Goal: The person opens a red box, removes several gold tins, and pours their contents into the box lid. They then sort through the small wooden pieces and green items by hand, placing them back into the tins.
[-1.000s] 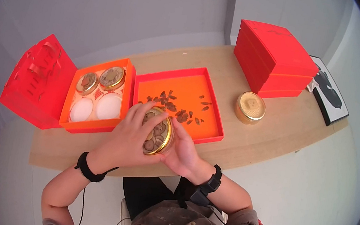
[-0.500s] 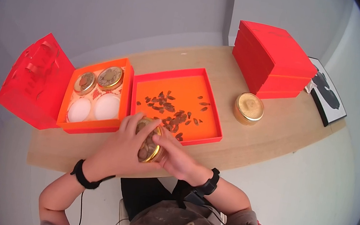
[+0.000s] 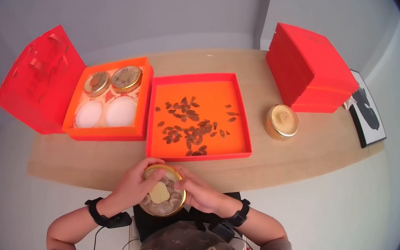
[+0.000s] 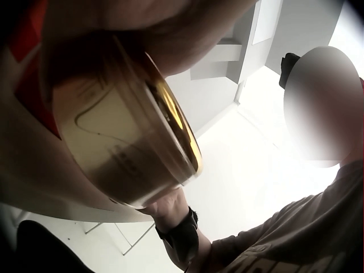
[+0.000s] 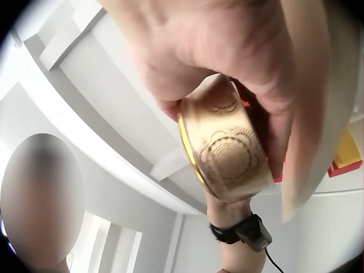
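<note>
Both hands hold a round, gold-rimmed jar (image 3: 169,208) in front of the body, at the table's near edge. Greyish round pieces and a pale patch show on its top. My left hand (image 3: 134,187) grips the left side, thumb over the top. From the right, my right hand (image 3: 203,194) grips the rim with its thumb on the edge. The left wrist view shows the jar's pale side (image 4: 114,136) tilted, and in the right wrist view its embossed gold side (image 5: 227,151) sits between thumb and fingers. Beyond the hands lies a red-rimmed orange tray (image 3: 227,90) with dark dried pieces (image 3: 198,133).
Left of the tray stands an open red box (image 3: 141,109) holding two similar jars (image 3: 126,79) and two white round items (image 3: 121,112). Another gold jar (image 3: 282,122) stands at right, before stacked red boxes (image 3: 311,72). A framed picture (image 3: 368,109) lies at the far right.
Both hands have drawn the jar back from over the tray toward the body and turned its top upward. More dark pieces in the tray now show.
</note>
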Tool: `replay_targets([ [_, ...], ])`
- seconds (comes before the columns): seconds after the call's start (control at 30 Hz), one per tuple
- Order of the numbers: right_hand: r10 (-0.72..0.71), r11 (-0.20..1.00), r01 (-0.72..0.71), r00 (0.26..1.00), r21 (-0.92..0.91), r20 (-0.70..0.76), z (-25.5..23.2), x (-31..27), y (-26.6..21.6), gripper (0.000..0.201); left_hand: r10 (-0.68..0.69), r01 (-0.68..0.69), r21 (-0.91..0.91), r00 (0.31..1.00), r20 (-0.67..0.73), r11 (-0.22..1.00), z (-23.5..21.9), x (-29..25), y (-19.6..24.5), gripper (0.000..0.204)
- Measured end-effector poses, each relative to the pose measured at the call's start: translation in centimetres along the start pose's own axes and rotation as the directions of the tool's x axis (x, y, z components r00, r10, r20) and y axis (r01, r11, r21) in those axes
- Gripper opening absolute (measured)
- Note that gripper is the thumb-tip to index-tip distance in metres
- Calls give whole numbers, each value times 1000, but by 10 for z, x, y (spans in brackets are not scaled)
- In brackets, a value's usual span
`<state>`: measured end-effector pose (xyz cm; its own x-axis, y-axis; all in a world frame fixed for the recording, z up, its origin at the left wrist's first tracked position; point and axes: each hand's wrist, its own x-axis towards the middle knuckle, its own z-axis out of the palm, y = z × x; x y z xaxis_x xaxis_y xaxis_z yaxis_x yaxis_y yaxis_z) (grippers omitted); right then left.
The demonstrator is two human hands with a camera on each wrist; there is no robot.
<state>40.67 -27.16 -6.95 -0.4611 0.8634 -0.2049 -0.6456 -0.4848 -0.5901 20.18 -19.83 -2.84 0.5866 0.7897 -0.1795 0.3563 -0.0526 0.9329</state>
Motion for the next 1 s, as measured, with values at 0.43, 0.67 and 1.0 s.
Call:
replay_targets([
  [0.43, -124, 956, 111, 992, -273, -29, 14, 9, -24, 60, 88, -87, -16, 990, 111, 996, -60, 26, 39, 46],
  [0.67, -209, 933, 159, 970, -324, -124, -1, -1, -37, 58, -14, -91, -279, 935, -354, 956, -182, 86, 38, 48],
  [1.0, -172, 944, 118, 973, -308, -154, -6, -7, -30, 51, -177, 169, -51, 949, -262, 984, -202, 148, -34, 65],
])
